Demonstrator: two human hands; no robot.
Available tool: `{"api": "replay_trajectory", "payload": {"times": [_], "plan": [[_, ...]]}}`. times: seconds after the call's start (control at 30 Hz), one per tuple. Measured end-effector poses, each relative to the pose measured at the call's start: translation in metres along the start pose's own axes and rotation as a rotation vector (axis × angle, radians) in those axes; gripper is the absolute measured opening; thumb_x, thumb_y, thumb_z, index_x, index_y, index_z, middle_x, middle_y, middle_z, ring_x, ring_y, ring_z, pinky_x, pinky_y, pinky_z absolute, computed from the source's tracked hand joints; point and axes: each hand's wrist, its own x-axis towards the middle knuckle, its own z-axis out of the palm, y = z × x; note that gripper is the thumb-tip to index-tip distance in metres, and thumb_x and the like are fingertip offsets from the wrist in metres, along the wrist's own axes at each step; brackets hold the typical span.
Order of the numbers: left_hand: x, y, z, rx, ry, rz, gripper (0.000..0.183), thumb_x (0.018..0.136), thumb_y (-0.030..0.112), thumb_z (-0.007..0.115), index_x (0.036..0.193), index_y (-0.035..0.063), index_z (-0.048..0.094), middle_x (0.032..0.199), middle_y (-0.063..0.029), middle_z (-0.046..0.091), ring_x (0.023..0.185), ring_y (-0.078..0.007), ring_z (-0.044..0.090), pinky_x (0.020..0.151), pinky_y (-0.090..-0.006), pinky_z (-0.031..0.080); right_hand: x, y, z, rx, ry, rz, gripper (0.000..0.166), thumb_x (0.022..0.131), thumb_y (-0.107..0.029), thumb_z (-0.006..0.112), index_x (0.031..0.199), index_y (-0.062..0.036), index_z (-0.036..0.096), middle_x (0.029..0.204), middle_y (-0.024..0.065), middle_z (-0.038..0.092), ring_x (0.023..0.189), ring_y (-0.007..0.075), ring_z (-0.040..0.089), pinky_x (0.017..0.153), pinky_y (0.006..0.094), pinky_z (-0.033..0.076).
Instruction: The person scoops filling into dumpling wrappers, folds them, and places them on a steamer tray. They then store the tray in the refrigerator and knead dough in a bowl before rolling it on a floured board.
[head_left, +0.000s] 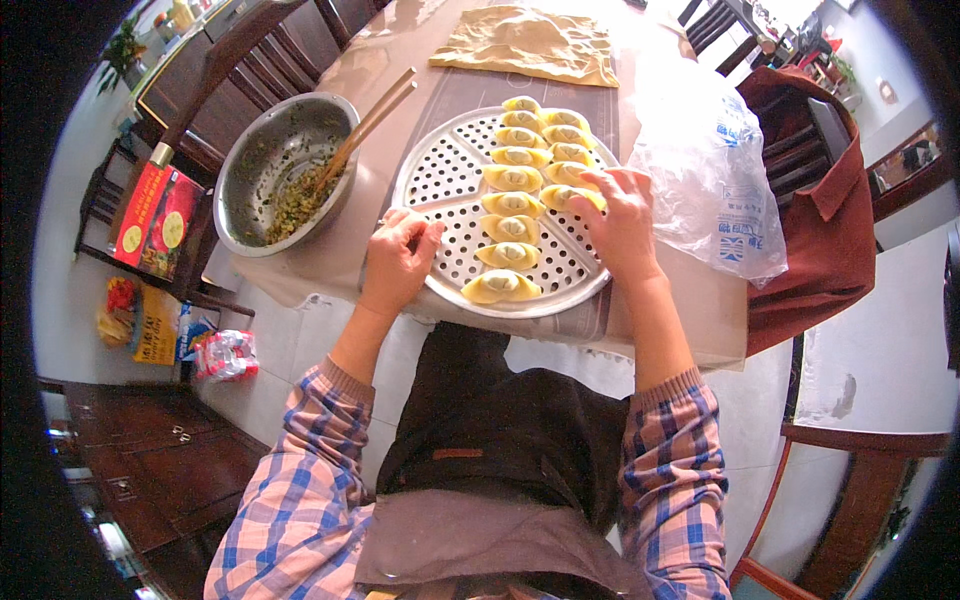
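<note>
A round perforated metal steamer tray lies before me on the table, bearing several folded yellow wontons in two columns. My right hand is at the tray's right side, thumb and fingers around the right end of the nearest wonton of the right column. At the tray's left rim, my left hand has its fingers curled in; nothing shows in it. Left of the tray stands a steel mixing bowl with chopped filling and a pair of wooden chopsticks leaning on its rim.
Beyond the tray lies a stack of wrapper sheets. A clear plastic bag with printing spreads at the right, beside a chair draped with a brown-red garment. A red box rests on a chair at the left.
</note>
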Motion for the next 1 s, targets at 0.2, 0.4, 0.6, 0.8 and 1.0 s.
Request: {"api": "replay_trajectory", "payload": {"times": [0.2,0.4,0.6,0.8,1.0], "plan": [[-0.004,-0.001,-0.002,0.023,0.018,0.017,0.025,0.080,0.014,0.062,0.062,-0.0001,0.052,0.061,-0.0127,0.049,0.060,-0.0283,0.048,0.057,-0.0360,0.041,-0.046,-0.009,-0.054,0.391,0.181,0.530,0.013,0.080,-0.012,0.060,0.088,-0.0019,0.064,0.078,0.0121,0.060,0.069,0.0243,0.056,0.066,0.0312,0.045],[-0.005,-0.004,0.002,-0.006,0.087,0.026,0.024,0.081,0.014,0.061,0.064,-0.0005,0.053,0.063,-0.0103,0.049,0.061,-0.0233,0.048,0.058,-0.0332,0.040,-0.106,-0.005,-0.059,0.300,0.172,0.522,0.011,0.084,-0.012,0.058,0.085,-0.0010,0.062,0.072,0.0107,0.057,0.062,0.0200,0.055,0.060,0.0301,0.044],[-0.006,-0.018,0.004,0.041,0.197,0.010,0.014,0.081,0.012,0.062,0.073,0.0016,0.058,0.076,-0.0101,0.055,0.066,-0.0225,0.051,0.061,-0.0332,0.042,-0.105,-0.012,-0.059,0.216,0.119,0.393,0.010,0.084,-0.011,0.059,0.085,-0.0016,0.061,0.072,0.0097,0.057,0.059,0.0173,0.054,0.056,0.0295,0.044],[-0.002,-0.017,0.004,0.025,0.285,-0.175,0.013,0.087,0.010,0.053,0.097,0.0026,0.058,0.102,-0.0093,0.054,0.085,-0.0183,0.055,0.076,-0.0273,0.046,-0.095,-0.009,-0.056,0.716,0.150,0.825,0.026,0.085,-0.011,0.059,0.105,0.0061,0.058,0.091,0.0114,0.063,0.077,0.0155,0.061,0.064,0.0280,0.049],[0.003,-0.019,-0.008,-1.016,0.296,-0.810,0.039,0.088,0.015,0.050,0.122,-0.0021,0.041,0.119,-0.0111,0.046,0.102,-0.0189,0.047,0.091,-0.0304,0.038,-0.072,-0.020,-0.081,1.296,-0.019,1.172,0.045,0.086,-0.010,0.055,0.124,0.0085,0.039,0.110,0.0171,0.055,0.087,0.0220,0.062,0.063,0.0281,0.049]]}}
